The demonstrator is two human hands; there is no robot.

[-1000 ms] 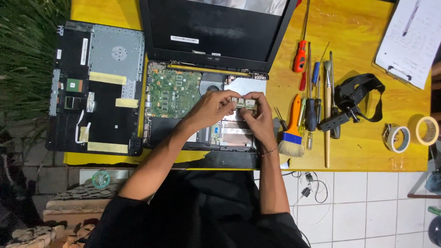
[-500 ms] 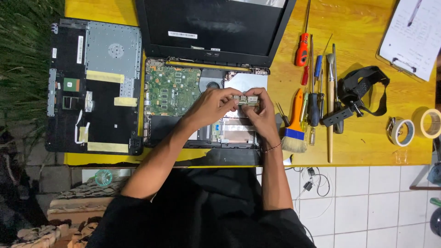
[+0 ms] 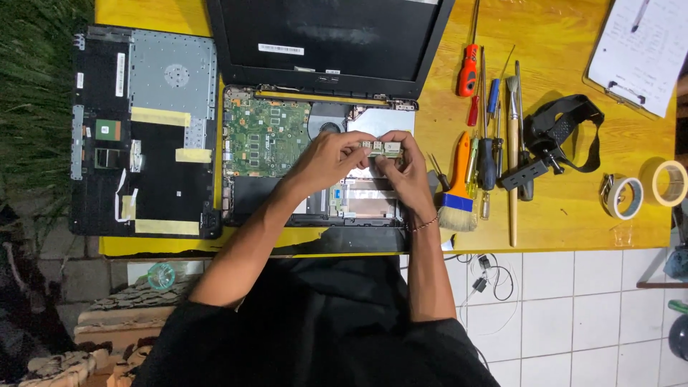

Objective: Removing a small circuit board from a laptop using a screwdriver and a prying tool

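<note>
— How are the arms set?
— Both forearms reach forward over the open laptop (image 3: pixel 315 165) on the yellow desk (image 3: pixel 573 215), wrists bent inward. The left hand (image 3: pixel 326 159) and right hand (image 3: pixel 405 168) meet above the laptop's right half.
— And the fingers?
— Narrow on both hands, pinched on a small board (image 3: pixel 381 148), one hand at each end. The board sits just above the laptop, right of its green mainboard (image 3: pixel 265 136). Right of the laptop lie a brush (image 3: pixel 459 186) and screwdrivers (image 3: pixel 481 143).
</note>
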